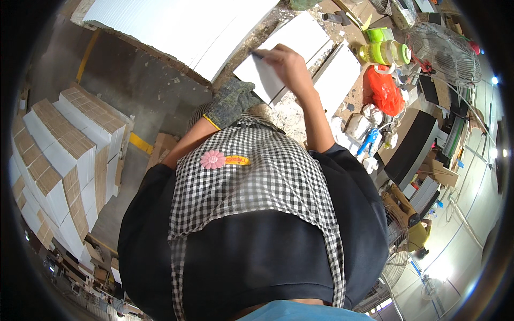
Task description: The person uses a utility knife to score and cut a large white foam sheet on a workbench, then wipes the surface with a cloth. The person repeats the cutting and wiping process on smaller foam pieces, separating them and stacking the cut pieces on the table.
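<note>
A flat white board (308, 37) lies at a slant on the worktable in front of me. My right hand (286, 67) is bare and closed on a small dark tool (258, 54), held over the board's left part. Motion smears the fingers and the tool, so I cannot make out its exact kind. My left hand (231, 101) wears a dark grey work glove with a yellow-edged cuff. Its bent fingers grip the near left edge of the same board, and the fingertips are partly hidden. A second white board (337, 77) lies to the right of the first.
A large stack of white sheets (182, 32) stands at the far left. Beyond the boards on the right are a yellow-green bottle (383, 52), a red plastic bag (383, 91), blue-handled pliers or clippers (368, 142) and a fan (444, 53). Stacked cartons (69, 160) stand left on the floor.
</note>
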### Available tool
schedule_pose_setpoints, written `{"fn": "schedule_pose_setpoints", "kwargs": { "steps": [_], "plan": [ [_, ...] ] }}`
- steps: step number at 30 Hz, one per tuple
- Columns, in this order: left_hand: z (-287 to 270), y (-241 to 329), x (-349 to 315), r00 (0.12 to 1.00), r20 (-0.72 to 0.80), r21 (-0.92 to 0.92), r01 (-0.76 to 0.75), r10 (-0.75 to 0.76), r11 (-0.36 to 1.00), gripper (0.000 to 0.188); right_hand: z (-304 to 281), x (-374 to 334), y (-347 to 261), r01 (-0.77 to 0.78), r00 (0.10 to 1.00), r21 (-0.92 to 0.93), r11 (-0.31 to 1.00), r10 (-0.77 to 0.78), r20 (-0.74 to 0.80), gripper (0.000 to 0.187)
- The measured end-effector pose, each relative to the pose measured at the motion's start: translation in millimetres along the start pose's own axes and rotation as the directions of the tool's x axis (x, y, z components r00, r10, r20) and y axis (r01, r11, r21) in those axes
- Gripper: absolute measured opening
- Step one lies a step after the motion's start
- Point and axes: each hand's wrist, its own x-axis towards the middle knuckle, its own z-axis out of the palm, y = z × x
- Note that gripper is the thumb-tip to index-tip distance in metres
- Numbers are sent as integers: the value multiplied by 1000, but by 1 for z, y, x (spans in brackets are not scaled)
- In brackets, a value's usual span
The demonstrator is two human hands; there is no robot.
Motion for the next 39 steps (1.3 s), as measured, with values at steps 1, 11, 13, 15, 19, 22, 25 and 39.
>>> {"fn": "schedule_pose_setpoints", "kwargs": {
  "steps": [1, 11, 13, 15, 19, 22, 25, 39],
  "plan": [
    [0, 0, 0, 1000, -6, 21, -27, 27, 999, 22, -3, 8, 8, -110, 993, 48, 993, 111, -37, 29],
    [17, -34, -8, 951, 128, -399, 310, -282, 863, 21, 3, 3, 33, 102, 990, -4, 995, -101, 99, 36],
    [19, -34, -8, 924, 150, -615, 366, -352, 698, 20, -2, 12, 51, 117, 992, -39, 992, -118, -46, 34],
    [14, -27, -10, 975, 66, -318, 223, -213, 921, 26, -16, 34, 80, -67, 998, -99, 993, 65, -28, 31],
    [-1, -8, -9, 993, 76, -15, 91, -90, 996, 27, -28, 56, 101, -282, 943, -311, 908, 201, -266, 28],
    [-6, 1, -7, 991, 63, -7, 121, -120, 993, 29, -16, 44, 80, -22, 994, 39, 999, 26, -105, 26],
    [-6, 3, -5, 966, 89, -12, 245, -243, 969, 32, -6, 30, 65, 217, 972, -36, 976, -212, 101, 30],
    [-3, 4, -4, 994, 36, 5, 108, -108, 994, 23, -31, 55, 107, -94, 995, 22, 995, 93, 31, 26]
  ]
}}
